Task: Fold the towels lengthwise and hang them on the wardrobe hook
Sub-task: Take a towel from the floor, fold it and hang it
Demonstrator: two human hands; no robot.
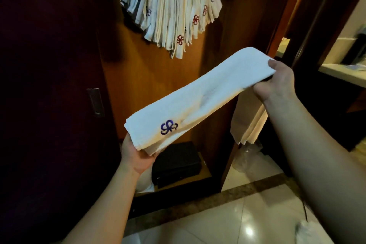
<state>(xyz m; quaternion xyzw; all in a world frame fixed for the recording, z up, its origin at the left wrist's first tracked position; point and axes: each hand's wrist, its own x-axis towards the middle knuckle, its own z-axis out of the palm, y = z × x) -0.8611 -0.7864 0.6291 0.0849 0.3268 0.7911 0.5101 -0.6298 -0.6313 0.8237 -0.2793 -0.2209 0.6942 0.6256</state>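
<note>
Item: folded towel (198, 97), mid-frame, long axis lower left to upper right. I note left hand (136, 154) gripping the logo end, right hand (277, 83) pinching the far end, nearer the hung towels (170, 6); the hook is probably hidden behind them.

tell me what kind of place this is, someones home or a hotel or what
Most likely a hotel room, at the open wardrobe. A bunch of white towels with matching embroidered logos hangs inside it, a small black safe-like box sits on its floor, and the floor is polished tile.
</note>
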